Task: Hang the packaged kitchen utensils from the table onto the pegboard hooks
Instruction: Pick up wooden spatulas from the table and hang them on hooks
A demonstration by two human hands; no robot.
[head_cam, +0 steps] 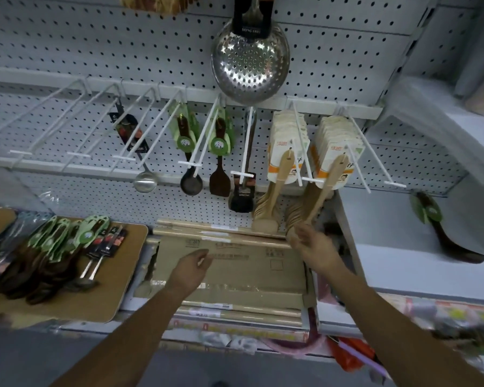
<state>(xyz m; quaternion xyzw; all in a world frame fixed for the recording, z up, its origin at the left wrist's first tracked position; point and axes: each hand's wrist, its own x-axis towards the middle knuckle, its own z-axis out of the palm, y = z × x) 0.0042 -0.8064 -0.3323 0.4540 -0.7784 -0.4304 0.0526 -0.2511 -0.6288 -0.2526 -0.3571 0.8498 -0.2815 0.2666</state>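
Grey perforated pegboard [67, 46] carries two bunches of pale wooden spoons [330, 174] above the flat cardboard box [235, 272]. Left of the box, green-carded packaged utensils [56, 241] heap on the tan worktop [118, 289]. Over the box, the left hand [192, 268] hangs with fingers slack and empty. The right hand [316, 244] meets the spoons' bowls, its grip unclear.

Light falls cool and even from above, leaving the pegboard [67, 37] across the upper half a pale grey-blue. Star-shaped glints flare on the steel skimmer [250, 62] at top centre. The bottom of the frame is dimmer — the lower left sinks to dark grey. Wide-angle distortion splays the white hooks [76, 118] outward toward the sides. Blur smears the lower corners — the packets [458, 317] at lower right are mush, and the left hand [192, 268] is soft-edged.
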